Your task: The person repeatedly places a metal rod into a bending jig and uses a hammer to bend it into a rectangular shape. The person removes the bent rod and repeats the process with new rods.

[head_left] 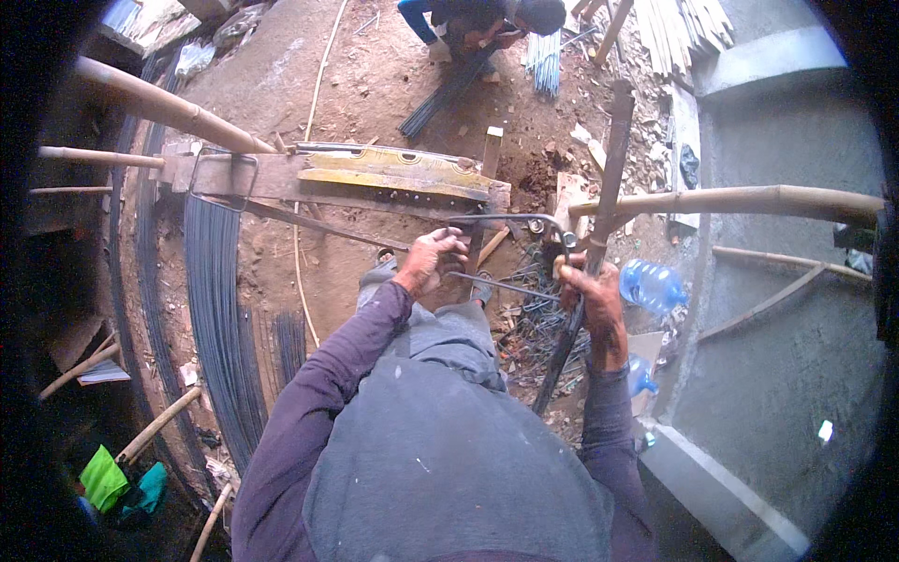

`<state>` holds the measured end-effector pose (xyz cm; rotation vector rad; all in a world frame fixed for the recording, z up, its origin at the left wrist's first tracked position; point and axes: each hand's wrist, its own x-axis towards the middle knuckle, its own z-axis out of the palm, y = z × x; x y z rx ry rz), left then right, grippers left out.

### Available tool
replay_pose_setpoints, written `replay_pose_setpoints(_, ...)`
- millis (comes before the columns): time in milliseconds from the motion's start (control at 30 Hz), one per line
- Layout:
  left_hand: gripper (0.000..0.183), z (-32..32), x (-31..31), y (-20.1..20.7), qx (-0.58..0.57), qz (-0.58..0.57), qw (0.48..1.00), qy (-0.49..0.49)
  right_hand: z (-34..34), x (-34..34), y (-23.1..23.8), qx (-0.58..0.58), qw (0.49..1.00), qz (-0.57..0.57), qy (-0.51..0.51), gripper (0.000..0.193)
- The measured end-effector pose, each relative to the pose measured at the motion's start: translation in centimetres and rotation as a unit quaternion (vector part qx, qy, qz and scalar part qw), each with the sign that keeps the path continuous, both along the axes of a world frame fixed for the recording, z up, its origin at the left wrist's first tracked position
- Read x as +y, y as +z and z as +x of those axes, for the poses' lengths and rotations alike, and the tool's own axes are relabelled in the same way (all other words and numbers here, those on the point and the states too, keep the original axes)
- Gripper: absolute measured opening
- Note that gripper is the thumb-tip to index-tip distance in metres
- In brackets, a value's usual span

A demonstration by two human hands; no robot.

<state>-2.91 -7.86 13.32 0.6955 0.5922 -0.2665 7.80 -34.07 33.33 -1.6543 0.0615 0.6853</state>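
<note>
Grey cloth of the person's shirt is filling the near foreground, purple sleeves reaching forward from it. Just beyond, the left hand (pixel 431 262) is curling tight around a thin steel rod (pixel 501 286), its fingers closed on the bar where it is lying against the edge of the wooden bending bench (pixel 272 178). The right hand (pixel 590 300) is gripping the long lever bar (pixel 590 253), fingers wrapped fully round it, the bar slanting up between a bamboo pole (pixel 749 199) and the bench. Bundled rebar (pixel 220 309) is lying left. Farther off, another person (pixel 487 19) is crouching over rods
</note>
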Motion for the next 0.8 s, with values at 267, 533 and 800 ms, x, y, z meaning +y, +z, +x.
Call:
replay_pose_setpoints(267, 0.022, -0.6, 5.2, -1.0, 0.052, 0.327, 0.939, 0.096, -0.7, 1.7, -16.7, 0.005, 0.995, -0.023, -0.094, 0.018)
replay_pose_setpoints(533, 0.026, 0.4, 9.3, -5.1, 0.097, 0.441, 0.885, 0.117, -0.5, 5.8, -23.3, -0.034, 0.999, -0.028, -0.022, 0.02)
replay_pose_setpoints(800, 0.026, 1.6, 11.3, -7.9, 0.109, 0.436, 0.889, 0.087, 0.6, 6.9, -27.1, 0.024, 0.996, -0.039, -0.07, 0.035)
